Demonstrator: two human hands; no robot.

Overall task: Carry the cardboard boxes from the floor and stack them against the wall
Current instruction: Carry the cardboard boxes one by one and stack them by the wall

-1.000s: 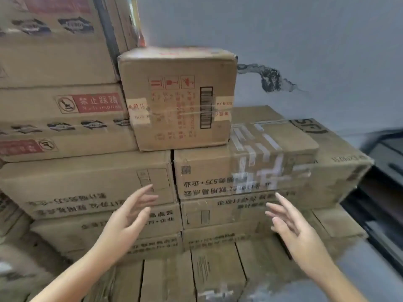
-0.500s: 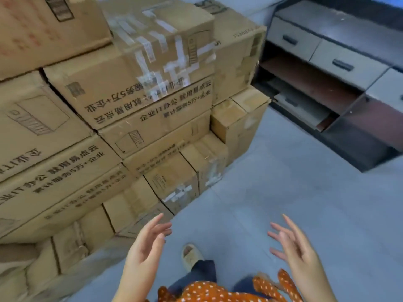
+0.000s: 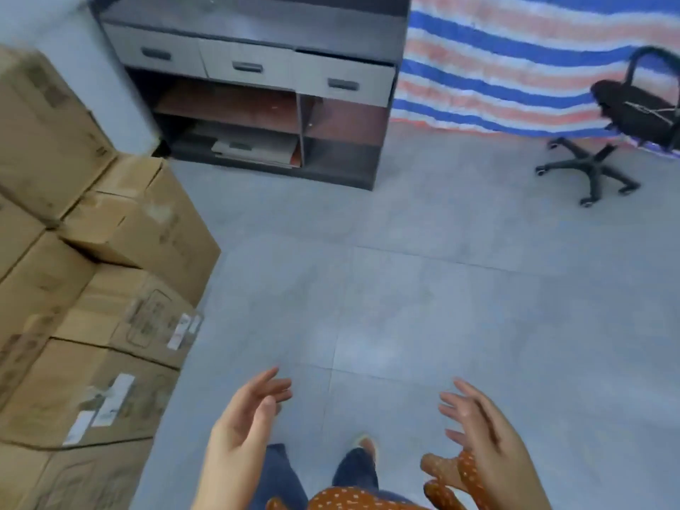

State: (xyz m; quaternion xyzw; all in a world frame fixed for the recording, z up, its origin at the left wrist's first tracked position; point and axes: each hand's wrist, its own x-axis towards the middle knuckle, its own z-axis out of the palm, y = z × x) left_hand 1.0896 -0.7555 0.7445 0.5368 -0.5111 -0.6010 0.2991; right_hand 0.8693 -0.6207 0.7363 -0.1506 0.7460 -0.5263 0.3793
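A stack of brown cardboard boxes (image 3: 73, 274) fills the left side of the view, standing against the pale wall (image 3: 66, 42). My left hand (image 3: 246, 421) hovers low in the middle with fingers relaxed and holds nothing. My right hand (image 3: 482, 425) hovers to its right, fingers spread, also empty. Both hands are above the grey tiled floor (image 3: 423, 288), apart from the boxes. No loose box lies on the visible floor.
A dark cabinet with three grey drawers (image 3: 257, 90) stands at the back. A striped blue, red and white tarp (image 3: 515, 57) hangs at the back right, with a black office chair (image 3: 625, 119) before it. My legs and a shoe (image 3: 362, 445) show below.
The view has swung right, away from the box stack, toward the open floor, the cabinet and the chair. Both hands stay open and empty, held low in front of me.
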